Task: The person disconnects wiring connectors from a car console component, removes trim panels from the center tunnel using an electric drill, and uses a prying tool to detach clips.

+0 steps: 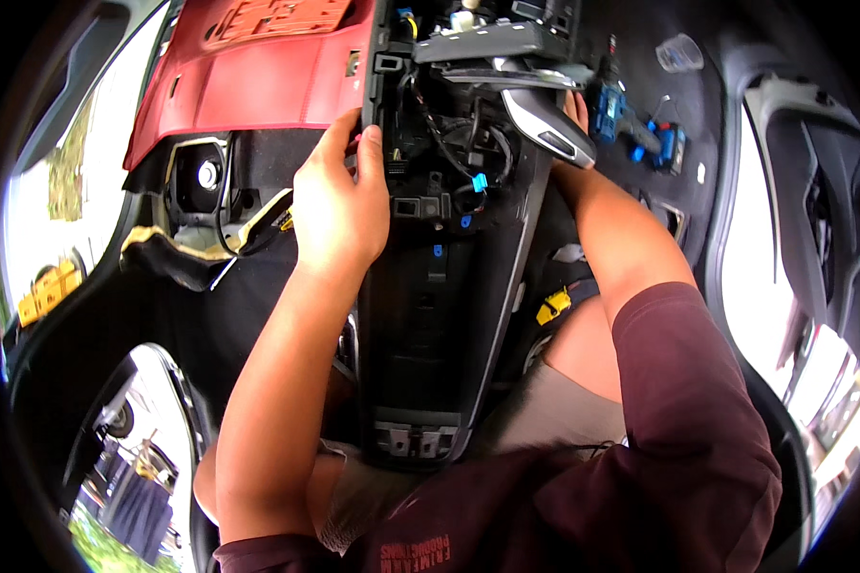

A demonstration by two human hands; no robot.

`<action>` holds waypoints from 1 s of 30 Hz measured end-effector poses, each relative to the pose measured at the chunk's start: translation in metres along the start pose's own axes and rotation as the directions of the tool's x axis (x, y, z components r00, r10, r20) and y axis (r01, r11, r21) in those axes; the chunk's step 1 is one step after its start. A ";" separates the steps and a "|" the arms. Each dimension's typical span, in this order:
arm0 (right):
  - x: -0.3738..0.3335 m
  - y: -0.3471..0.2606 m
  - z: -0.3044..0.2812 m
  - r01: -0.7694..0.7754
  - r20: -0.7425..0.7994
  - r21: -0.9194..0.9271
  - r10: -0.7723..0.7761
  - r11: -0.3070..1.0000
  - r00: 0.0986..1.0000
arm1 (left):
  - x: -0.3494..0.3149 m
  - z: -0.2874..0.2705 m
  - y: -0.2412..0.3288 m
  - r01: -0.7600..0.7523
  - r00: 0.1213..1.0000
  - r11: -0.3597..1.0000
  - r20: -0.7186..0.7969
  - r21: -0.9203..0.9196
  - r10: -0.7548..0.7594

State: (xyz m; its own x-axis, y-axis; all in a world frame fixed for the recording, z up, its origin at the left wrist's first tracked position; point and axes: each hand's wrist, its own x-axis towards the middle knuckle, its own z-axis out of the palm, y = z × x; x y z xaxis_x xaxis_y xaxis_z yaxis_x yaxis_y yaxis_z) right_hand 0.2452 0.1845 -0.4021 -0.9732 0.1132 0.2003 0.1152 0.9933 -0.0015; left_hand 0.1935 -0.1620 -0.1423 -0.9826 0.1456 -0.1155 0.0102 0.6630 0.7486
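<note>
A stripped black centre console [420, 325] runs between my legs. My left hand [344, 196] is at its left edge, beside a red leather panel [258, 86]; thumb and forefinger close round the console's side. My right hand [571, 113] reaches along the console's right side, behind the silver and black gear lever [545, 129]. Only bits of its fingers show, so its grip is hidden. The lever leans over the open console, its trim piece [492, 43] lifted above the cavity. Dark wires [440, 119] and a light blue connector [479, 181] lie exposed inside.
A blue cordless drill [610, 110] lies on the dark floor at the right, with a clear plastic cup [678, 54] beyond it. A yellow connector [552, 306] is near my right leg. At the left, a floor opening shows torn carpet edging [177, 244]. Both doorways stand open.
</note>
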 end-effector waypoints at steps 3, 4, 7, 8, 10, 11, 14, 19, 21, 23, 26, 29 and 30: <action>0.005 -0.023 -0.044 -0.036 0.346 -0.225 0.114 0.974 0.931 | 0.003 -0.002 -0.004 0.021 0.998 1.000 0.060 0.007 -0.021; 0.001 -0.024 -0.049 -0.096 0.277 -0.171 0.141 0.981 0.950 | 0.002 0.002 -0.006 -0.037 0.999 0.999 0.026 -0.001 0.037; -0.012 -0.037 -0.050 -0.190 0.291 -0.056 0.198 0.980 0.936 | 0.007 0.005 -0.013 -0.109 0.992 0.993 0.052 -0.052 0.111; -0.024 -0.031 -0.040 -0.216 0.358 -0.001 0.202 0.976 0.911 | 0.010 0.011 -0.016 -0.098 0.992 0.994 0.074 -0.048 0.101; -0.057 -0.033 -0.052 -0.438 0.475 0.306 0.263 0.845 0.840 | 0.012 0.022 -0.025 -0.123 0.988 0.990 0.088 -0.076 0.129; -0.064 -0.076 -0.083 -0.573 0.504 0.482 0.325 0.663 0.800 | 0.016 0.014 -0.035 -0.122 0.991 0.992 0.053 -0.028 0.123; -0.093 -0.138 -0.175 -0.892 0.860 0.441 0.331 -0.098 0.389 | 0.016 0.001 -0.031 -0.138 0.989 0.989 0.051 -0.052 0.141; -0.141 -0.217 -0.254 -0.692 0.569 0.721 0.611 -0.047 0.551 | 0.011 0.008 -0.026 -0.162 0.986 0.986 0.043 0.028 0.161; -0.139 -0.239 -0.277 -0.835 0.553 0.533 0.692 0.134 0.464 | 0.013 0.009 -0.035 -0.163 0.986 0.986 0.030 0.044 0.162; -0.151 -0.265 -0.314 -0.828 0.411 0.384 0.728 0.409 0.550 | 0.004 0.014 -0.031 -0.101 0.983 0.995 0.156 0.011 0.098; -0.140 -0.259 -0.304 -0.821 0.415 0.365 0.713 0.439 0.565 | 0.008 0.012 -0.030 -0.122 0.987 0.992 0.110 0.041 0.117; -0.136 -0.263 -0.301 -0.803 0.386 0.374 0.710 0.464 0.590 | 0.010 0.004 -0.023 -0.115 0.987 0.983 0.129 0.140 0.097; -0.136 -0.262 -0.298 -0.800 0.378 0.367 0.709 0.475 0.595 | 0.011 0.003 -0.020 -0.113 0.986 0.977 0.139 0.182 0.088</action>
State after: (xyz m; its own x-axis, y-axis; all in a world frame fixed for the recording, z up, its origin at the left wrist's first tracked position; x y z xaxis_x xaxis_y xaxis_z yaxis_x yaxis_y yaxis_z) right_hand 0.4068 -0.0973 -0.1370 -0.5725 0.7802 -0.2520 0.7599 0.3894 -0.5205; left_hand 0.1830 -0.1714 -0.1600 -0.9424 0.3042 -0.1389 0.1548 0.7649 0.6252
